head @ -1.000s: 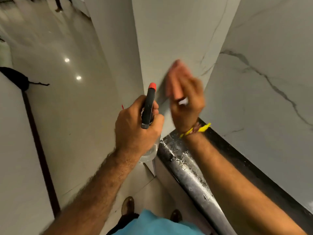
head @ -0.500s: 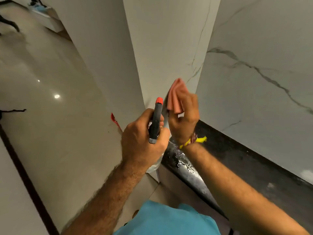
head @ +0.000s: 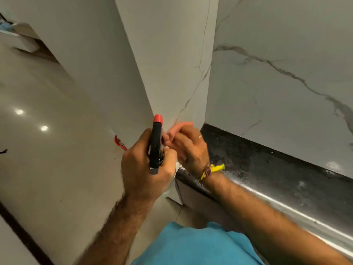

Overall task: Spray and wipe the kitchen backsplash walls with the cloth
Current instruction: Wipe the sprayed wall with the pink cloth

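Note:
My left hand [head: 141, 169] grips a spray bottle [head: 155, 144] with a black head and a red nozzle tip pointing up at the wall. Just to its right, my right hand [head: 191, 148] holds a pink cloth [head: 181, 127] against the bottom of the narrow white marble wall panel [head: 172, 64], right above the counter's end. Most of the cloth is hidden behind my fingers. The larger veined backsplash wall [head: 277, 92] stands to the right.
A black speckled countertop [head: 267, 169] with a shiny rounded front edge runs along the right wall. A glossy beige floor [head: 47, 150] lies to the left, with a small red object [head: 119, 143] at the pillar's base. My blue shirt fills the bottom.
My right hand has slid the cloth down the narrow panel, from well above the counter to just above its end. My left hand keeps the bottle beside it.

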